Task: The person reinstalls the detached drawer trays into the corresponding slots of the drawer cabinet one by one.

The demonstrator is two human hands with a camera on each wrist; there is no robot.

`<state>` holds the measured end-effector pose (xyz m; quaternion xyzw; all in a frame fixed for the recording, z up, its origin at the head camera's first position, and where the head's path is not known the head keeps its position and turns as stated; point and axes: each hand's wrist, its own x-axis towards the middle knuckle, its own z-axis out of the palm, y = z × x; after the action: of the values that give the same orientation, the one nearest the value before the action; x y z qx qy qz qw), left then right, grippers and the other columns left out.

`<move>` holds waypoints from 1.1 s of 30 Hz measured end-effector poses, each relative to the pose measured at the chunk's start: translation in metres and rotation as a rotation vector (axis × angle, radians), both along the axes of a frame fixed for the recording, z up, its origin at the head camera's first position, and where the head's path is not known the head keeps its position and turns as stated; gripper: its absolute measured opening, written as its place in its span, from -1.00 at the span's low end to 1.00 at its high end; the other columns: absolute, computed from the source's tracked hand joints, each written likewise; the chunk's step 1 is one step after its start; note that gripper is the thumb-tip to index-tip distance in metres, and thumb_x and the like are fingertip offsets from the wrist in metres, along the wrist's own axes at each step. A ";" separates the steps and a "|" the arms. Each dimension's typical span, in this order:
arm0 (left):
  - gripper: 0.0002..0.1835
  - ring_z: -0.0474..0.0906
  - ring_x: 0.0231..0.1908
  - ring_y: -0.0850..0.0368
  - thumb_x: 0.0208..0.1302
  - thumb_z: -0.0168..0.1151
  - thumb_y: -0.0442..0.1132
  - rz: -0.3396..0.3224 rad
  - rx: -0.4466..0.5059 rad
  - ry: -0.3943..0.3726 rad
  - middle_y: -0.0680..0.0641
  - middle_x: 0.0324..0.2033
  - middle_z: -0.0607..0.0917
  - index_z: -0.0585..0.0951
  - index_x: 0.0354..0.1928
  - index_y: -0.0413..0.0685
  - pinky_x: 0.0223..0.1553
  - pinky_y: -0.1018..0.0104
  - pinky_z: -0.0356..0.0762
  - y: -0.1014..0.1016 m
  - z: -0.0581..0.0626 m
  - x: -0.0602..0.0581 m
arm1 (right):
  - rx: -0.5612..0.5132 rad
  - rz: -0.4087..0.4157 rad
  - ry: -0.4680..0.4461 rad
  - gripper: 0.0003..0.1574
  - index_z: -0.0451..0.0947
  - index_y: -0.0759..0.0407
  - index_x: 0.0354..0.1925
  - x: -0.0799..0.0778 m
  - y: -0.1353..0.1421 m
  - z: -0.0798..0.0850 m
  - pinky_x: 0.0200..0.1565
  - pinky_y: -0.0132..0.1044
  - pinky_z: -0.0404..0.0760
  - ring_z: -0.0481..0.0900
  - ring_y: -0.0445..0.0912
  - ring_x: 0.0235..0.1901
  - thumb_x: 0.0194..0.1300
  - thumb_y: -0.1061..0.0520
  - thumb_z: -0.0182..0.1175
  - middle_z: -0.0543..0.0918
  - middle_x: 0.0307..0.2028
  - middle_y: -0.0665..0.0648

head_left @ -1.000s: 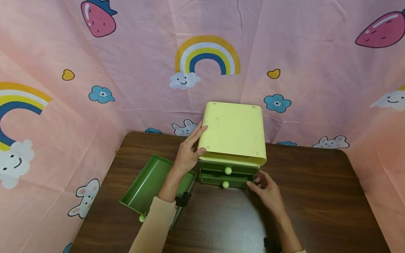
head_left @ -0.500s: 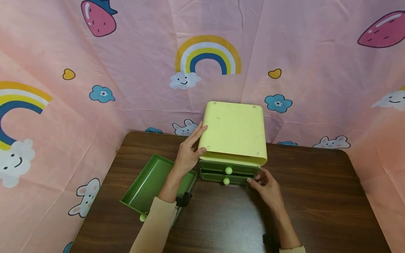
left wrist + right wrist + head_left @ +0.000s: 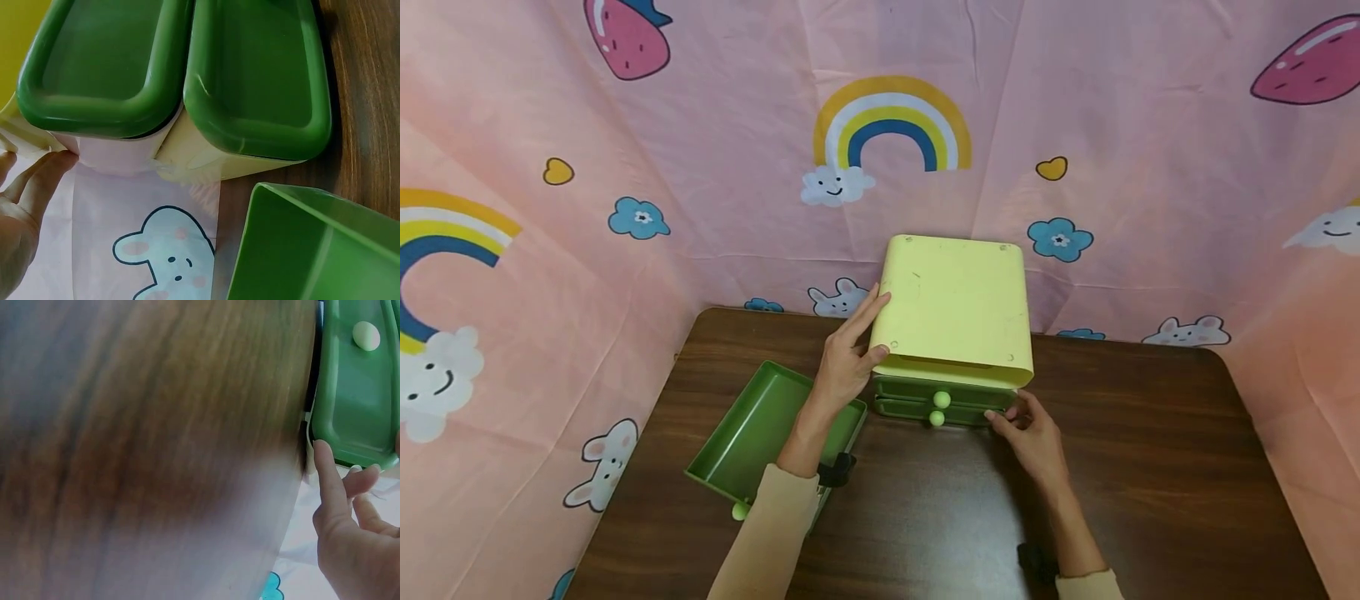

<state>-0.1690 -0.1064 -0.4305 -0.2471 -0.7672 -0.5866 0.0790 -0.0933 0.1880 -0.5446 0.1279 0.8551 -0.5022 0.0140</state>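
A pale yellow cabinet [image 3: 955, 300] stands at the back of the table, with two green drawers low in its front. The upper drawer [image 3: 902, 388] and the lower drawer [image 3: 906, 408] each carry a round light-green knob. Against the cabinet's left side my left hand [image 3: 844, 362] rests with long, extended fingers, its thumb at the front edge. My right hand [image 3: 1037, 442] is at the right end of the lower drawer, thumb on its front face and fingers by its side. In the right wrist view, one fingertip [image 3: 320, 447] touches that drawer's corner.
A separate green drawer [image 3: 730, 433] lies on the brown table [image 3: 1150, 467] left of the cabinet, partly behind the left forearm. A pink patterned cloth [image 3: 737, 150] hangs right behind the table and along both sides.
The lower drawer has slid back into the cabinet, so the gap above its front has narrowed. My right hand has moved in with it; my left hand keeps its place.
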 end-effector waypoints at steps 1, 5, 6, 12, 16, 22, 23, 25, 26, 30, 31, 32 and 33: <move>0.06 0.26 0.39 -0.22 0.15 -0.02 0.49 0.000 0.002 -0.004 -0.29 0.48 0.17 0.32 0.45 -0.24 -0.23 0.17 0.65 0.000 0.001 0.000 | 0.000 -0.003 0.002 -0.15 0.37 0.14 0.32 0.000 0.000 0.000 -0.26 -0.33 0.47 0.54 -0.07 -0.26 0.23 -0.22 0.39 0.57 -0.19 0.12; 0.06 0.25 0.39 -0.20 0.15 -0.02 0.49 0.003 -0.001 -0.015 -0.27 0.49 0.17 0.32 0.46 -0.22 -0.25 0.26 0.63 0.000 0.001 0.001 | 0.003 -0.007 0.007 -0.18 0.39 0.09 0.30 0.000 -0.001 -0.002 -0.27 -0.34 0.48 0.55 -0.09 -0.28 0.22 -0.22 0.39 0.56 -0.21 0.08; 0.06 0.25 0.39 -0.20 0.15 -0.02 0.49 0.002 0.001 -0.017 -0.27 0.49 0.17 0.31 0.46 -0.22 -0.25 0.27 0.62 -0.001 0.001 0.001 | 0.003 -0.008 0.011 -0.19 0.40 0.08 0.30 0.000 -0.001 -0.002 -0.27 -0.34 0.48 0.56 -0.10 -0.28 0.22 -0.22 0.40 0.57 -0.21 0.08; 0.06 0.27 0.38 -0.21 0.16 -0.01 0.48 -0.008 0.000 -0.025 -0.28 0.49 0.16 0.31 0.46 -0.22 -0.24 0.23 0.65 -0.001 0.002 0.001 | 0.007 -0.018 0.057 -0.27 0.44 0.10 0.24 -0.001 -0.001 -0.004 -0.31 -0.37 0.47 0.55 -0.13 -0.33 0.22 -0.14 0.42 0.58 -0.23 0.09; 0.06 0.26 0.38 -0.21 0.15 0.01 0.48 -0.019 0.004 -0.028 -0.28 0.49 0.15 0.30 0.46 -0.23 -0.23 0.15 0.66 -0.002 0.002 0.000 | 0.010 -0.019 0.073 -0.28 0.43 0.13 0.23 -0.002 -0.001 -0.005 -0.31 -0.39 0.46 0.54 -0.15 -0.33 0.23 -0.11 0.43 0.57 -0.23 0.09; 0.07 0.20 0.42 -0.20 0.15 0.02 0.49 -0.014 0.001 -0.031 -0.27 0.49 0.15 0.29 0.47 -0.21 -0.09 -0.08 0.63 -0.002 0.000 0.001 | 0.012 -0.017 0.056 -0.29 0.44 0.12 0.23 -0.002 -0.003 -0.004 -0.30 -0.35 0.44 0.54 -0.11 -0.30 0.23 -0.11 0.43 0.57 -0.21 0.11; 0.08 0.19 0.42 -0.19 0.14 0.03 0.50 -0.010 0.001 -0.034 -0.27 0.49 0.15 0.29 0.47 -0.21 -0.07 -0.12 0.62 -0.003 -0.001 0.001 | 0.013 -0.014 0.050 -0.28 0.43 0.12 0.23 -0.001 -0.003 -0.003 -0.29 -0.34 0.44 0.54 -0.10 -0.29 0.23 -0.12 0.42 0.58 -0.20 0.11; 0.09 0.16 0.43 -0.19 0.12 0.03 0.52 -0.002 0.000 -0.041 -0.26 0.50 0.15 0.29 0.48 -0.18 -0.02 -0.20 0.57 -0.003 -0.001 0.002 | 0.009 -0.007 0.038 -0.26 0.42 0.12 0.25 -0.001 -0.003 -0.002 -0.26 -0.32 0.45 0.54 -0.09 -0.27 0.24 -0.13 0.41 0.58 -0.19 0.13; 0.10 0.15 0.44 -0.18 0.11 0.02 0.53 0.002 -0.001 -0.046 -0.26 0.50 0.15 0.29 0.48 -0.18 -0.01 -0.23 0.55 -0.003 -0.001 0.003 | 0.007 -0.005 0.032 -0.24 0.41 0.13 0.26 -0.001 -0.003 -0.002 -0.25 -0.32 0.45 0.55 -0.08 -0.26 0.23 -0.14 0.41 0.58 -0.19 0.13; 0.13 0.14 0.45 -0.17 0.07 0.02 0.55 -0.004 0.003 -0.068 -0.26 0.50 0.14 0.26 0.50 -0.15 0.06 -0.27 0.49 -0.003 0.000 0.004 | -0.009 0.001 0.021 -0.20 0.39 0.13 0.30 0.000 -0.002 -0.001 -0.21 -0.33 0.46 0.59 -0.11 -0.24 0.23 -0.15 0.41 0.59 -0.18 0.12; 0.14 0.14 0.45 -0.18 0.07 0.03 0.55 -0.011 0.007 -0.073 -0.26 0.50 0.13 0.25 0.50 -0.16 0.06 -0.26 0.49 -0.003 0.001 0.005 | -0.015 0.001 0.021 -0.19 0.38 0.14 0.30 0.000 -0.001 -0.001 -0.21 -0.34 0.46 0.61 -0.11 -0.24 0.23 -0.15 0.41 0.59 -0.18 0.13; 0.14 0.14 0.45 -0.17 0.07 0.03 0.55 -0.015 0.007 -0.078 -0.25 0.51 0.12 0.25 0.50 -0.16 0.07 -0.25 0.49 -0.003 0.001 0.005 | -0.020 0.003 0.022 -0.19 0.38 0.14 0.31 0.000 -0.001 -0.001 -0.21 -0.34 0.47 0.63 -0.12 -0.24 0.23 -0.15 0.41 0.59 -0.18 0.12; 0.14 0.14 0.45 -0.18 0.07 0.03 0.54 -0.021 0.011 -0.082 -0.24 0.51 0.12 0.24 0.51 -0.16 0.08 -0.25 0.49 -0.003 0.002 0.006 | -0.023 0.003 0.024 -0.18 0.37 0.14 0.31 0.000 0.000 -0.001 -0.22 -0.35 0.47 0.64 -0.12 -0.24 0.23 -0.14 0.41 0.58 -0.18 0.12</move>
<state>-0.1634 -0.1096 -0.4285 -0.2305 -0.7640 -0.6012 0.0424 -0.0934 0.1881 -0.5458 0.1205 0.8497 -0.5133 0.0061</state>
